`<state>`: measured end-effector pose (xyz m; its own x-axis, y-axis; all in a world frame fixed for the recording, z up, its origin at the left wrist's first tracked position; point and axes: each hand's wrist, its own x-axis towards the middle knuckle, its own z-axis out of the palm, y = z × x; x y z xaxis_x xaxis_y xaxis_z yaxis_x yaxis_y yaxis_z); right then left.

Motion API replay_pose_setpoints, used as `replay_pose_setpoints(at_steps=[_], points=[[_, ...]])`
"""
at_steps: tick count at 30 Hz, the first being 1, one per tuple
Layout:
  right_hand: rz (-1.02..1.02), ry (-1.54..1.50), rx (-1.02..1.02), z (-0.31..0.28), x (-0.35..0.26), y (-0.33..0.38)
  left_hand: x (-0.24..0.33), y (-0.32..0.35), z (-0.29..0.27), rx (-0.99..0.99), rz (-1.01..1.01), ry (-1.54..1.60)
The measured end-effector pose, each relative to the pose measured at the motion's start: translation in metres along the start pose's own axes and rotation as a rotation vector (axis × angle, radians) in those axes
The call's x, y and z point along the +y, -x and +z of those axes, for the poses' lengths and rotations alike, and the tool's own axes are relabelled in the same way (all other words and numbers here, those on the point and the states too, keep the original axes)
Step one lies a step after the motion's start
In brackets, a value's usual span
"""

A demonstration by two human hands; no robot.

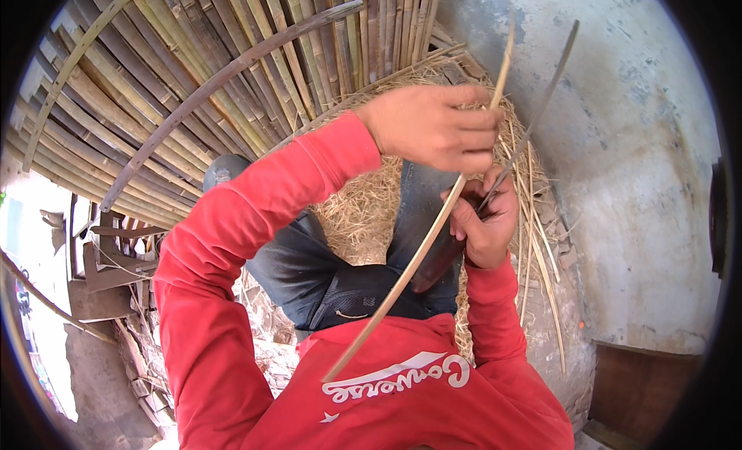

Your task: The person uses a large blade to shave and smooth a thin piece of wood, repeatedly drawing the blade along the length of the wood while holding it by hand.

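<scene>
My head view shows two bare hands at work above the person's lap. Left hand (pixel 440 129): fingers curled around a long, pale strip (pixel 410 268), slightly blurred; I cannot see the thumb. The strip runs at a slant, its upper end above the left hand and its lower end over the front of the red shirt (pixel 417 407). Right hand (pixel 495 222): closed around a knife (pixel 536 117) where the dark handle meets the long, narrow blade, thumb folded over the near side. The blade points up and away; the handle slopes down toward the lap. The strip passes just beside the right hand; I cannot tell whether the blade touches it.

Container: a black pouch (pixel 363 293), apparently zipped, lies across the lap over the jeans (pixel 290 264). Its contents are hidden from me.

Surroundings: pale shavings (pixel 359 210) are heaped on the floor between the legs. Loose thin strips (pixel 539 257) lie right of the right hand, near the grey wall (pixel 641 156). Bamboo poles (pixel 309 52) stand side by side at upper left, crossed by a curved branch (pixel 224 77).
</scene>
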<state>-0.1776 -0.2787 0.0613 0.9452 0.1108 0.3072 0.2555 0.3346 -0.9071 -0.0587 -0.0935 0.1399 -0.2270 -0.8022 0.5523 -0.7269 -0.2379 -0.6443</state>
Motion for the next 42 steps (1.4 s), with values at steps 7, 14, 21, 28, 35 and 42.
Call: replay_pose_setpoints(at_steps=[7,14,21,28,35,42], points=[[0.005,0.013,0.164,-0.011,0.015,-0.004,-0.055,-0.004,-0.029,-0.061,0.07,-0.333],[0.052,-0.053,0.273,-0.028,0.035,0.006,-0.051,-0.047,-0.063,-0.373,-0.066,-0.525],[0.026,-0.066,0.429,-0.049,0.043,0.005,-0.02,0.026,-0.072,-0.993,-0.361,-0.512],[-0.003,0.078,0.434,-0.051,0.031,0.004,0.05,0.086,-0.058,-0.917,-1.019,0.166],[0.063,0.316,0.116,-0.021,0.014,-0.015,0.122,0.094,-0.006,-0.537,-1.381,0.696],[-0.206,1.051,-0.177,-0.032,0.01,-0.035,0.135,0.094,0.034,-0.275,-1.49,1.06]])
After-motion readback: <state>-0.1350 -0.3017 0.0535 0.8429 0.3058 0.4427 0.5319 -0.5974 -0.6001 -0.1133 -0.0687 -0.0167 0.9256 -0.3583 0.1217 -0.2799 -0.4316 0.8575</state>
